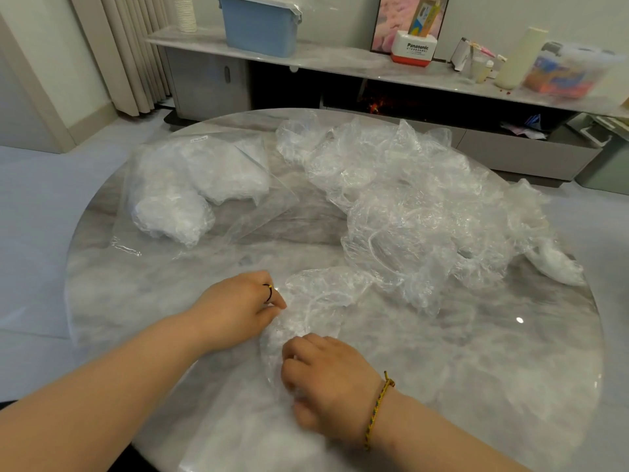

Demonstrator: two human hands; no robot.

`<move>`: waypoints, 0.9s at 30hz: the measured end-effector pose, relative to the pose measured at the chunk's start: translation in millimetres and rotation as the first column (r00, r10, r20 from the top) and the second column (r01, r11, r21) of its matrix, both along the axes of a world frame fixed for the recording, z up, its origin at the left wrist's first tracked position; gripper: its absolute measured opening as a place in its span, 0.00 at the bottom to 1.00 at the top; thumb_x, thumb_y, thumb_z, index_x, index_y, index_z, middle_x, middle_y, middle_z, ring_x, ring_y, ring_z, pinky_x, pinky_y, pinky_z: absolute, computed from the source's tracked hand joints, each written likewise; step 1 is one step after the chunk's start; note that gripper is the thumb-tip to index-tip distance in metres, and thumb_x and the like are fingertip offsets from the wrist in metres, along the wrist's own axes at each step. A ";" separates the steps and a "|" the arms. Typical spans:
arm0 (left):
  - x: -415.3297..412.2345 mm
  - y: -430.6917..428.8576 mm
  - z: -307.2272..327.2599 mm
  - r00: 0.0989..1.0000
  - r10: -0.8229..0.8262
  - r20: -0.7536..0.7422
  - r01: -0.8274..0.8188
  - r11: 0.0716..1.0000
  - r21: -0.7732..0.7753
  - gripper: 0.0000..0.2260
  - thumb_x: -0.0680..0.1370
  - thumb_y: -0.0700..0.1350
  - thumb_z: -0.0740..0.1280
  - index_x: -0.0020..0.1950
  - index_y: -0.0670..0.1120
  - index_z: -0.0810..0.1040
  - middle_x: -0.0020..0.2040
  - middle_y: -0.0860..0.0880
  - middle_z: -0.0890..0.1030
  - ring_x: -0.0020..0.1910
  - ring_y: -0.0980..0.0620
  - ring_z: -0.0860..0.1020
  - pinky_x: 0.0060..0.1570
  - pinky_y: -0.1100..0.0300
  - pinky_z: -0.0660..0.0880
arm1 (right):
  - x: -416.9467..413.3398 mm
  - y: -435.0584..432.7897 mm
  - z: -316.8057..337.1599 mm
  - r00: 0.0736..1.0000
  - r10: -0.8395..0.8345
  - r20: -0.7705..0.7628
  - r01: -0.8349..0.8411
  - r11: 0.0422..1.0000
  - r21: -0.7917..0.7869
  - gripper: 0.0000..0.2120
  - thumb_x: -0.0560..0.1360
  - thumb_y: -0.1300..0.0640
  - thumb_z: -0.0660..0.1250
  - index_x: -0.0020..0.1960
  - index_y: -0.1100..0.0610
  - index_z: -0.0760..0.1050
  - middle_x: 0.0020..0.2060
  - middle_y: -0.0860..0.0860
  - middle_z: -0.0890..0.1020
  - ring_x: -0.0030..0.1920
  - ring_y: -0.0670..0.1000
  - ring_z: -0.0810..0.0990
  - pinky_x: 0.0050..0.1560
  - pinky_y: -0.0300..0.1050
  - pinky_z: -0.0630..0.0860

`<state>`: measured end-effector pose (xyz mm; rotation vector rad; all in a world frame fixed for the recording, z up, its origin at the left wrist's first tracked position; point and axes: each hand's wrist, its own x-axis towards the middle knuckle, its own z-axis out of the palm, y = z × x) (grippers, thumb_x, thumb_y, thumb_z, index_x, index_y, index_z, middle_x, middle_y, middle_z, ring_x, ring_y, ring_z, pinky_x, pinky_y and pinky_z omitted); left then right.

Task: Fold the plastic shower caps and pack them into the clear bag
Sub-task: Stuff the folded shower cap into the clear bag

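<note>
One clear plastic shower cap (316,301) lies crumpled on the round marble table (476,369) near its front. My left hand (238,308) pinches the cap's left edge with curled fingers. My right hand (326,383) grips the cap's near end, fingers curled into the plastic. A loose heap of unfolded shower caps (408,206) covers the table's right and back. At the back left lies the clear bag (204,192) with bundles of folded white caps inside it.
Behind the table runs a low marble-topped cabinet (340,63) with a blue bin (262,25), a Panasonic box (413,49) and a plastic container (565,71). Curtains hang at the far left. Pale floor surrounds the table.
</note>
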<state>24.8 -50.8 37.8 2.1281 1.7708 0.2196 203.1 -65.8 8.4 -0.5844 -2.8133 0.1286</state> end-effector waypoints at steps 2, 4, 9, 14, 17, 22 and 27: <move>-1.6 -0.7 0.1 0.991 -0.088 0.100 0.084 0.995 0.052 0.22 0.74 0.50 0.51 0.60 0.49 0.78 0.55 0.63 0.71 0.59 0.62 0.69 0.53 0.77 0.61 | 2.9 3.5 4.6 1.000 -0.029 0.000 0.029 0.997 -0.071 0.10 0.60 0.53 0.55 0.30 0.52 0.74 0.29 0.45 0.77 0.28 0.47 0.75 0.23 0.33 0.69; 0.0 -3.5 -1.2 0.961 -0.145 0.234 0.154 0.988 -0.022 0.29 0.65 0.52 0.48 0.58 0.50 0.79 0.60 0.60 0.72 0.63 0.64 0.65 0.62 0.76 0.57 | 5.4 3.4 13.0 0.988 -0.143 -0.054 0.124 0.956 -0.265 0.10 0.61 0.52 0.54 0.32 0.51 0.74 0.27 0.44 0.77 0.27 0.45 0.75 0.26 0.35 0.71; -1.2 -10.4 -3.0 0.852 -0.009 0.524 0.212 0.920 -0.329 0.31 0.59 0.62 0.52 0.54 0.51 0.80 0.57 0.56 0.80 0.58 0.60 0.75 0.65 0.61 0.67 | 11.3 15.1 31.8 0.731 -0.652 -0.199 0.121 0.411 -0.903 0.10 0.67 0.60 0.66 0.30 0.52 0.69 0.22 0.44 0.73 0.23 0.39 0.69 0.28 0.31 0.68; 0.3 -12.0 7.8 0.863 0.017 0.506 0.228 0.879 -0.419 0.25 0.59 0.71 0.63 0.47 0.56 0.78 0.50 0.58 0.81 0.51 0.62 0.77 0.55 0.70 0.71 | 26.9 32.8 37.6 0.641 -0.767 -0.015 0.434 0.379 -0.817 0.12 0.71 0.63 0.63 0.31 0.54 0.67 0.26 0.48 0.72 0.28 0.45 0.67 0.33 0.38 0.67; 12.3 -13.2 -1.9 0.949 -0.046 0.311 0.134 0.954 -0.269 0.12 0.68 0.57 0.72 0.48 0.58 0.76 0.45 0.60 0.77 0.44 0.67 0.75 0.47 0.76 0.69 | 34.2 37.3 39.1 0.631 -0.775 0.044 0.581 0.433 -0.689 0.10 0.72 0.60 0.62 0.33 0.53 0.66 0.27 0.46 0.70 0.29 0.45 0.66 0.32 0.36 0.65; 25.5 -8.6 -17.8 0.946 0.100 0.308 -0.086 0.994 -0.060 0.11 0.74 0.48 0.69 0.55 0.49 0.78 0.35 0.58 0.74 0.35 0.66 0.73 0.41 0.77 0.66 | 38.6 45.7 31.1 0.598 -0.778 0.193 0.698 0.386 -0.603 0.11 0.73 0.61 0.61 0.34 0.53 0.64 0.30 0.46 0.71 0.30 0.45 0.67 0.31 0.34 0.65; 29.1 -9.1 -20.5 0.987 -0.150 0.054 0.106 0.870 0.481 0.17 0.79 0.58 0.51 0.57 0.52 0.74 0.50 0.54 0.82 0.51 0.57 0.74 0.55 0.61 0.67 | 38.2 49.6 25.7 0.590 -0.780 0.208 0.709 0.379 -0.595 0.13 0.73 0.66 0.60 0.35 0.52 0.63 0.32 0.46 0.69 0.30 0.44 0.66 0.30 0.31 0.64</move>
